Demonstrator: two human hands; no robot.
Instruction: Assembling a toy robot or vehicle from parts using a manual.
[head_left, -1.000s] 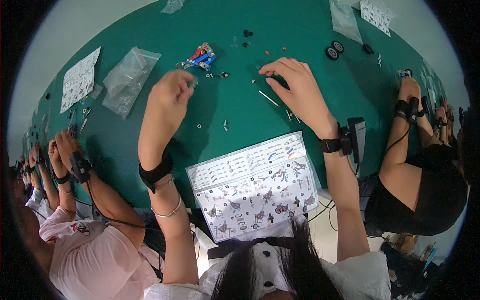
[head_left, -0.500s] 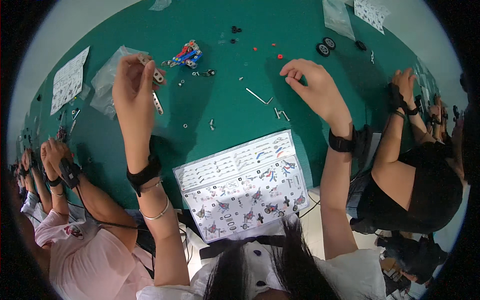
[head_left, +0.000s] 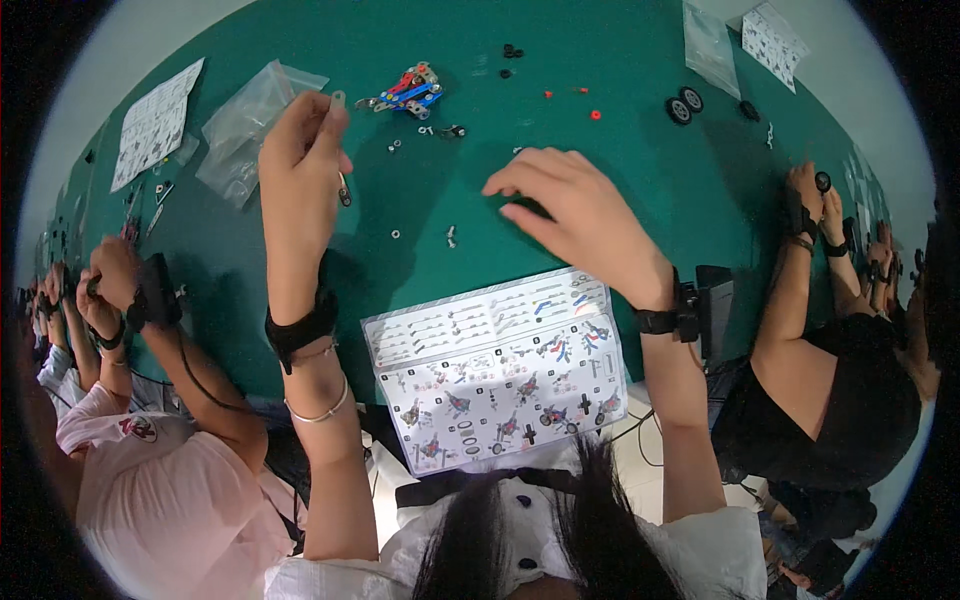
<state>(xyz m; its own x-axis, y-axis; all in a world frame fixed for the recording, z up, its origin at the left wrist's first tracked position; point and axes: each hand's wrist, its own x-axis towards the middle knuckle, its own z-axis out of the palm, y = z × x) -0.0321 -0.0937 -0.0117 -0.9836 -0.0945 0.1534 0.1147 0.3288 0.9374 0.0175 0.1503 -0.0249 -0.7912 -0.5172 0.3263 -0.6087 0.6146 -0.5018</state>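
My left hand (head_left: 303, 165) is closed around a perforated metal strip (head_left: 338, 99), whose rounded end pokes out past the fingers. Beside that hand, partly hidden by it, is another perforated strip (head_left: 345, 192). My right hand (head_left: 590, 218) hovers over the table, palm down and fingers apart, with nothing visible in it. It covers the spot where an L-shaped hex key and bolts lay. Ahead of my left hand is a partly built model (head_left: 412, 92) of red, blue and metal pieces. Between my hands lie a small bolt (head_left: 451, 238) and a nut (head_left: 396, 234).
A printed instruction sheet (head_left: 500, 385) lies at the near table edge. Black wheels (head_left: 685, 105), red pieces (head_left: 595, 115), small black parts (head_left: 512, 51) and plastic bags (head_left: 250, 130) are spread across the green table (head_left: 610, 50). People work on both sides.
My right hand has moved left and inward, now covering the hex key and bolts. My left hand still holds the strip, turned somewhat. The whole view has shifted slightly.
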